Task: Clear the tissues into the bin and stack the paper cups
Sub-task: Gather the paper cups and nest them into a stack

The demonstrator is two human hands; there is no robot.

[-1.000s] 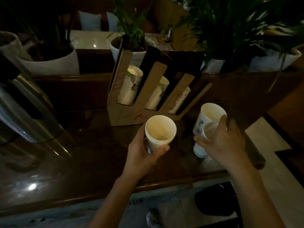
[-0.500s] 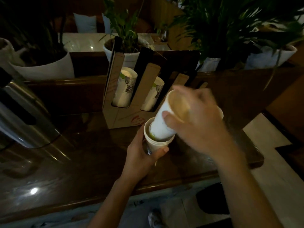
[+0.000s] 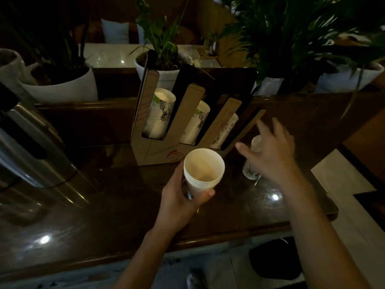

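Observation:
My left hand [image 3: 179,201] grips a stack of several nested white paper cups [image 3: 203,174], held upright above the dark wooden counter [image 3: 104,205]. To the right, my right hand [image 3: 270,155] hovers with fingers spread over a single printed paper cup [image 3: 251,170] that stands on the counter; the hand hides most of that cup and holds nothing. Behind them a cardboard cup holder [image 3: 162,151] carries three slanted columns of printed cups [image 3: 160,113]. No tissues and no bin show in view.
A steel kettle or urn [image 3: 27,147] stands at the left on the counter. White plant pots [image 3: 62,88] with green plants line the ledge behind. The counter's front edge runs below my wrists; a tiled floor and a dark shape [image 3: 275,259] lie beneath.
My right hand has dropped its cup into the stack in my left hand, let go, and moved right to hover over the remaining cup on the counter.

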